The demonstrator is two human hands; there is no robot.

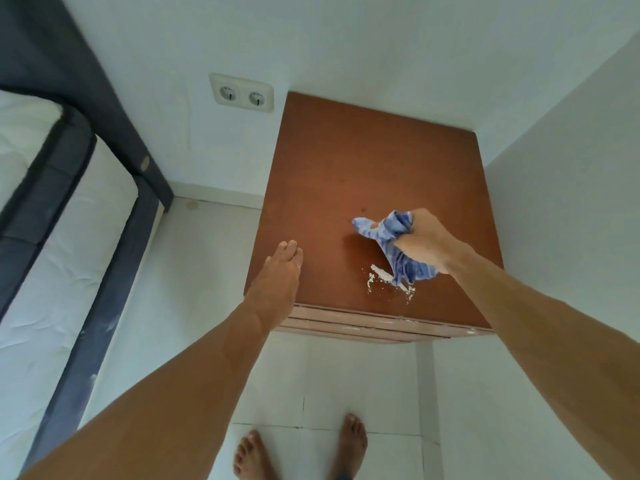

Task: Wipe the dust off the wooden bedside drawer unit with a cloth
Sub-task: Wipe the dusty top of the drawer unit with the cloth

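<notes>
The wooden bedside drawer unit (363, 168) stands in the room's corner, its brown top facing me. My right hand (424, 239) grips a bunched blue striped cloth (391, 237) over the front half of the top. The cloth's lower end hangs down onto a small heap of white dust (382, 275) near the front edge. My left hand (277, 282) is held flat with straight fingers at the unit's front left corner; whether it touches the wood I cannot tell.
White walls close in behind and to the right of the unit. A double wall socket (242, 94) sits left of it. A bed with a dark frame and white mattress (52, 237) fills the left. My bare feet (301, 452) stand on white floor tiles.
</notes>
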